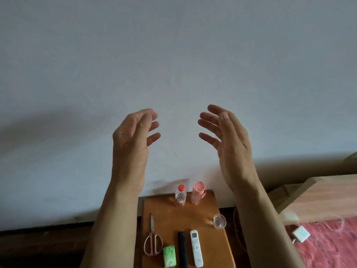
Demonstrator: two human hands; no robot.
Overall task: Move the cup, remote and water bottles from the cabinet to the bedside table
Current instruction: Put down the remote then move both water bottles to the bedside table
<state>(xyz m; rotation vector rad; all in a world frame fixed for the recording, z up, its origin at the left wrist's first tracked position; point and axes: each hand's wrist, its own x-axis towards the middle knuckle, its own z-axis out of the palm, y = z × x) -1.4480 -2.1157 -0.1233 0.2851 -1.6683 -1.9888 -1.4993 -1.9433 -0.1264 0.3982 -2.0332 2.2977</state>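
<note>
Both my hands are raised in front of the wall, palms facing each other, fingers relaxed and holding nothing: my left hand (135, 132) and my right hand (224, 132). Far below them stands a small brown wooden table (193, 215). At its back edge stand a clear water bottle (180, 196) with a red cap and a pink bottle (198, 192). A clear glass cup (219, 221) sits at the right edge. A white remote (196, 248) lies near the front, beside a black remote (182, 248).
Red-handled scissors (152, 240) and a green packet (169, 256) lie on the table's left side. A light wooden bed frame (318, 198) and red bedding (328, 246) with a white power strip (301, 234) are at the right. Dark floor lies to the left.
</note>
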